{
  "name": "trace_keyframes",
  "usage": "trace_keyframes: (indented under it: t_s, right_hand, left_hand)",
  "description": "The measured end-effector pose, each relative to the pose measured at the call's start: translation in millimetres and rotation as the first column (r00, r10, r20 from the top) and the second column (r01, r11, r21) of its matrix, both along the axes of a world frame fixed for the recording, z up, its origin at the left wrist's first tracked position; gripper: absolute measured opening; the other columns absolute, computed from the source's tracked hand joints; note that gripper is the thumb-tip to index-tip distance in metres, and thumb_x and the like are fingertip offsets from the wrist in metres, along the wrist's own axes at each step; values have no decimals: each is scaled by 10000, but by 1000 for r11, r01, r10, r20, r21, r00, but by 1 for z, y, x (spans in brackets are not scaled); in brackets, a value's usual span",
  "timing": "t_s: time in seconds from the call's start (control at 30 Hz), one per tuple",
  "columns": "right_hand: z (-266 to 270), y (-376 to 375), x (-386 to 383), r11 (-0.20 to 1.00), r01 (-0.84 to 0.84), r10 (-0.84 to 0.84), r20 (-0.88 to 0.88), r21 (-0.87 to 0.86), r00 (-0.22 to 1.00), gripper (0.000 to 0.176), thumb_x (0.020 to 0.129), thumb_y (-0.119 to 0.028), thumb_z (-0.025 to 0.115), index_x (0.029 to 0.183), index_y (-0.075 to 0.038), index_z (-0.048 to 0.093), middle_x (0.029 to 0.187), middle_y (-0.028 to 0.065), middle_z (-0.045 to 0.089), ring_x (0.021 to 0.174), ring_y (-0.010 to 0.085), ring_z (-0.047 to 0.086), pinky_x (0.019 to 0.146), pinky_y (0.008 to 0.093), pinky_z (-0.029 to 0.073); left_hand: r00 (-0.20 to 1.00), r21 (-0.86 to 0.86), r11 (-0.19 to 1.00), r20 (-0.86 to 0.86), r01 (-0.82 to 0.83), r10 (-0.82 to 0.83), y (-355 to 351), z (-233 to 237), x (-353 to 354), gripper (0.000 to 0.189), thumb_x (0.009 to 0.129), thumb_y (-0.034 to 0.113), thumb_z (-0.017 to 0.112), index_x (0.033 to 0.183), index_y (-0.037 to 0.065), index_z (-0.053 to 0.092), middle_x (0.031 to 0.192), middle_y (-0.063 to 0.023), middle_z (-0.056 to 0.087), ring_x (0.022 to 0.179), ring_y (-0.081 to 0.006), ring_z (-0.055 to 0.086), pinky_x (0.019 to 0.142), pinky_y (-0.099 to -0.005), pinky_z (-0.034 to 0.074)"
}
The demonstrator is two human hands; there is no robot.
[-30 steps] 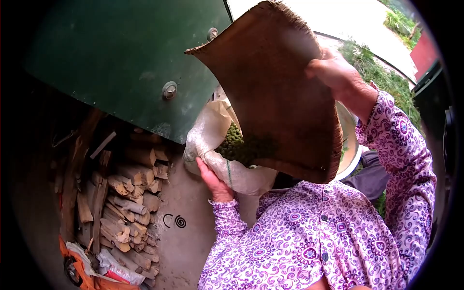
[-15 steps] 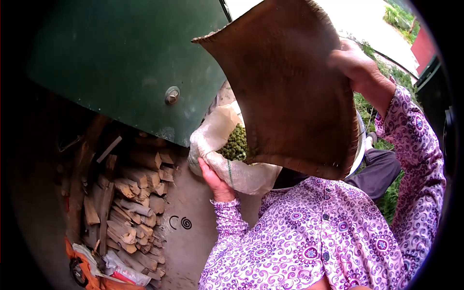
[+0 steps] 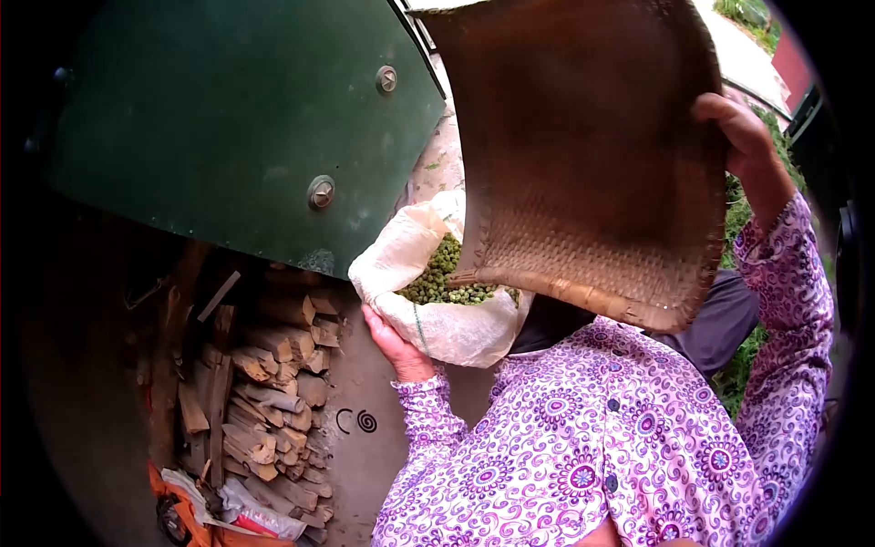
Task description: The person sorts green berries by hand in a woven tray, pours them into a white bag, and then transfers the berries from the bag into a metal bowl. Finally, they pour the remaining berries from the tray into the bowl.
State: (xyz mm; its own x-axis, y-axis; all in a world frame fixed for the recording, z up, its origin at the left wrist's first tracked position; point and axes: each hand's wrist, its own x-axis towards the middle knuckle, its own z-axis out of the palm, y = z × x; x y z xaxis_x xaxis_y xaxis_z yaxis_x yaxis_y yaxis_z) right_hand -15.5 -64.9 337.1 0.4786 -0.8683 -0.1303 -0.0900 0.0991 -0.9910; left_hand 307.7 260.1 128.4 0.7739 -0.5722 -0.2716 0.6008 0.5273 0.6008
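My right hand (image 3: 743, 132) grips the right edge of a brown woven winnowing tray (image 3: 583, 137), which is raised and tilted over a white woven sack (image 3: 465, 337). The tray's lower edge hangs at the sack's mouth, and the tray looks bare on the side I see. Small green pods or berries (image 3: 439, 273) fill the open sack; their exact kind I cannot make out. Against the sack's left side is my left hand (image 3: 396, 346), holding its wall, with some fingers hidden beneath. The tray covers the far right of the sack's mouth.
A green metal door (image 3: 246, 118) stands at the upper left. Split firewood (image 3: 283, 401) is stacked below it, with an orange bag (image 3: 187, 510) in front. A black coil (image 3: 366, 420) lies on the floor. A dark-trousered leg (image 3: 720, 314) is at the right.
The tray and my right hand have moved right, uncovering more of the sack's green contents. My left hand stays on the sack. The view has shifted slightly.
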Motion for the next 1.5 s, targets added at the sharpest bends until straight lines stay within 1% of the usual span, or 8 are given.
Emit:
trace_keyframes:
  t_s: [0.43, 0.57, 0.67, 0.77, 1.07, 1.17, 1.3, 1.5]
  right_hand:
    - [-171, -76, -385, 582, 688, -813, 292, 434, 503, 277, 757, -85, 594, 1013, 14, 555, 1007, 125, 595, 918, 275, 566, 873, 383, 466]
    - [-242, -72, -525, 442, 779, -897, 203, 445, 393, 342, 755, -95, 594, 1075, 14, 539, 1061, 127, 581, 947, 273, 553, 887, 363, 448]
    - [-262, 0, -526, 505, 714, -838, -78, -484, 540, 424, 728, -74, 592, 1127, 41, 507, 1076, 141, 563, 983, 272, 534, 890, 343, 421]
    - [-261, 57, -505, 505, 533, -862, -374, -679, 341, 606, 587, 84, 374, 1188, 66, 446, 1166, 148, 477, 1110, 240, 434, 998, 279, 272]
    - [-338, 98, -573, 481, 769, -858, -406, -422, 313, 431, 692, 54, 546, 1120, 56, 499, 1131, 158, 495, 1057, 231, 472, 775, 309, 448]
    - [-312, 68, -563, 375, 926, -895, -241, 48, 375, 299, 781, -18, 540, 1077, 25, 535, 1069, 116, 545, 1001, 179, 517, 729, 295, 478]
    - [-233, -14, -430, 501, 857, -838, 180, -118, 515, 362, 879, -101, 495, 1214, 30, 450, 1141, 98, 529, 1043, 183, 518, 883, 278, 412]
    - [-112, 66, 53, 990, -5, 38, 229, -143, 973, 505, 807, -56, 575, 1271, 22, 394, 1226, 158, 487, 1136, 206, 471, 961, 311, 375]
  left_hand:
    - [659, 277, 883, 751, -379, 47, 26, -13, 63, 459, 919, 337, 336, 1198, -16, 431, 1161, -155, 499, 1021, -253, 521, 871, -393, 438]
    - [867, 179, 950, 477, -255, 143, 20, -16, 80, 456, 925, 336, 315, 1198, -11, 429, 1179, -135, 492, 1031, -251, 514, 882, -382, 435]
    - [875, 231, 946, 475, -226, 93, 13, 6, 70, 473, 923, 360, 299, 1193, 0, 443, 1193, -129, 487, 1041, -260, 514, 892, -388, 430]
    - [947, 192, 957, 279, -216, 158, 16, 7, 87, 495, 922, 385, 271, 1195, 18, 460, 1189, -130, 502, 1064, -266, 511, 902, -402, 427]
    - [878, 316, 890, 449, -327, 164, 14, 16, 67, 511, 924, 393, 261, 1205, 13, 457, 1184, -128, 509, 1064, -264, 513, 893, -398, 434]
    - [877, 357, 875, 460, -326, 139, 10, 28, 52, 499, 929, 371, 275, 1211, -8, 434, 1196, -129, 489, 1057, -249, 509, 891, -379, 435]
    - [757, 348, 889, 653, -296, -3, 20, 16, 57, 481, 908, 338, 371, 1213, -34, 400, 1203, -143, 460, 1060, -223, 486, 894, -352, 415]
    - [583, 372, 837, 808, -401, -80, 10, 18, 40, 579, 801, 365, 570, 1193, -27, 406, 1141, -146, 488, 1007, -213, 511, 847, -335, 433]
